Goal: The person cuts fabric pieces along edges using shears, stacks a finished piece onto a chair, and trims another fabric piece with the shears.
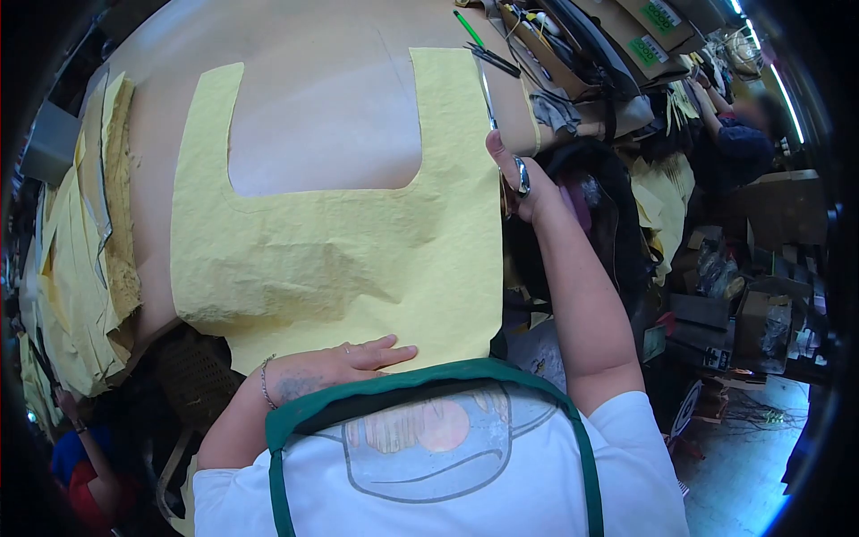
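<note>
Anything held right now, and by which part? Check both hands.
Right hand: scissors, held at the metal handle loop. Left hand: nothing visibly held; it lies flat on the yellow sheet.

A wide pale-yellow sheet of cloth-like material [331, 242] in U shape, and a pair of shiny silver metal scissors [523, 186] at its right edge.
The sheet lies spread on the smooth beige table top [327, 116], with its two upright strips pointing to the far side and a rounded-corner opening between them. Its lower middle is wrinkled, with shallow folds and shadows; the right strip lies rather flat. The scissors are held with the handle toward the near side, and the slim blade points away, along the outer edge of the right strip.
</note>
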Available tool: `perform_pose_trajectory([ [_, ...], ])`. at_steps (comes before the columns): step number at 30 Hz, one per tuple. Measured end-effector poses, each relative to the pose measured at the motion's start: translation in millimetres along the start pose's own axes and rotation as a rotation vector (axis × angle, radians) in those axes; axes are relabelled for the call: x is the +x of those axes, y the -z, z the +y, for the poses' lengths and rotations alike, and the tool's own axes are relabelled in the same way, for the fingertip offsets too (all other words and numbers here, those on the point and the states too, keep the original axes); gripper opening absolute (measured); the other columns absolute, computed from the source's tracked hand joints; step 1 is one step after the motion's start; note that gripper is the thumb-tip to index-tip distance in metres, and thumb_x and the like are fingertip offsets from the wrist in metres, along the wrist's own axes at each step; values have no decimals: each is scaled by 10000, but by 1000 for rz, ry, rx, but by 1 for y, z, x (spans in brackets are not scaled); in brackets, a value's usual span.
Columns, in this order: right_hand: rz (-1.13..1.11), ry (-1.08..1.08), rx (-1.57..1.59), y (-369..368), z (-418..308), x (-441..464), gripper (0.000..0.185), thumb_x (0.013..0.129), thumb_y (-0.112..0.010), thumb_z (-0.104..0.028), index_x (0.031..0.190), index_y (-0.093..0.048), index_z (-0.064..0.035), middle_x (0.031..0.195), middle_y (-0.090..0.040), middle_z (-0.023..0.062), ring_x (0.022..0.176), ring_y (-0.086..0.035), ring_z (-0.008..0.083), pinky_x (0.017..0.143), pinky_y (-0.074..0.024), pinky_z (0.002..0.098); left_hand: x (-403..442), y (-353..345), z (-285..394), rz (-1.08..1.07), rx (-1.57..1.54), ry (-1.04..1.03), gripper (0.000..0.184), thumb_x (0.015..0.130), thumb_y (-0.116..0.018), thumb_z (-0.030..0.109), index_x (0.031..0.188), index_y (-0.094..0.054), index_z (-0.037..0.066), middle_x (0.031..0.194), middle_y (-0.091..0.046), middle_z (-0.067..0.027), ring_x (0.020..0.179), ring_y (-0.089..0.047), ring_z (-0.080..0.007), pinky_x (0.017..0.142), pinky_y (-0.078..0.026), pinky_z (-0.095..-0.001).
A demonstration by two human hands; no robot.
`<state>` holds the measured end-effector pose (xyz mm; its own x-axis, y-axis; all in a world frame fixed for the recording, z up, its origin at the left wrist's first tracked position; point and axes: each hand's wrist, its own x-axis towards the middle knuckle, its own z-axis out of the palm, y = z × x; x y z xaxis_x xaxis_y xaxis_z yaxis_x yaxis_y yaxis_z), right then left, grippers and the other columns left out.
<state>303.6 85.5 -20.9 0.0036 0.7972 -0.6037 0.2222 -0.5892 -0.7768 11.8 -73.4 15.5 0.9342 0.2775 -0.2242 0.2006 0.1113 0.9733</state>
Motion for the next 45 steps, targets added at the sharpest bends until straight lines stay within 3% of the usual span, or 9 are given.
perform_pose_trajectory([
  [2,112,133,37,-7,5,1,889,540,-548,-748,940,-535,47,665,-511,69,559,-491,140,457,-368,269,0,0,-4,-12,86,-40,411,862,-374,348,1239,-406,188,1389,-208,-90,1267,-148,-387,997,-191,-459],
  [9,110,76,-70,-4,5,-4,651,572,-572,-707,557,-454,-67,423,-363,26,349,-368,117,348,-293,272,3,2,5,-19,-3,27,384,876,-372,299,1234,-412,168,1388,-213,-86,1271,-143,-374,1015,-177,-413],
  [11,100,76,-51,-4,10,1,657,575,-565,-710,570,-469,-60,435,-371,25,359,-382,116,348,-295,269,3,2,9,-17,-42,55,378,878,-374,283,1232,-414,160,1387,-214,-87,1270,-146,-372,1017,-174,-407],
  [14,85,69,-28,-5,8,2,674,573,-547,-724,599,-486,-53,457,-389,25,374,-400,112,350,-306,268,3,1,13,4,-249,150,449,853,-427,264,1268,-380,98,1367,-269,-38,1304,-81,-196,1046,-80,-332],
  [20,-76,-12,79,-1,-14,15,831,506,-518,-781,813,-520,-9,527,-443,33,431,-448,120,423,-401,267,0,0,5,-20,-106,-17,436,840,-445,214,1248,-404,65,1351,-302,-39,1299,-116,-212,1045,-87,-313],
  [23,-90,-25,116,0,-8,42,906,498,-524,-781,901,-528,31,569,-474,50,476,-477,129,462,-424,272,0,0,26,32,-343,232,430,841,-440,200,1248,-403,65,1352,-300,-37,1297,-127,-213,1046,-86,-315],
  [28,-38,124,104,-5,-3,41,985,510,-538,-769,991,-519,91,630,-503,63,521,-477,128,492,-421,263,0,1,21,6,-204,187,436,845,-425,211,1256,-392,66,1351,-303,-25,1298,-122,-196,1047,-78,-315],
  [37,59,41,-66,3,-15,29,663,534,-547,-753,571,-427,-102,472,-421,23,393,-437,120,389,-362,254,-4,2,7,-55,-32,105,502,851,-348,369,1310,-306,170,1395,-205,-33,1282,-158,-311,1016,-157,-453],
  [45,113,10,-92,-2,-28,36,636,586,-559,-711,551,-449,-85,454,-416,12,385,-438,118,368,-352,271,-6,-1,-2,-29,9,31,496,849,-355,384,1299,-326,177,1398,-198,-28,1284,-146,-320,991,-146,-524],
])
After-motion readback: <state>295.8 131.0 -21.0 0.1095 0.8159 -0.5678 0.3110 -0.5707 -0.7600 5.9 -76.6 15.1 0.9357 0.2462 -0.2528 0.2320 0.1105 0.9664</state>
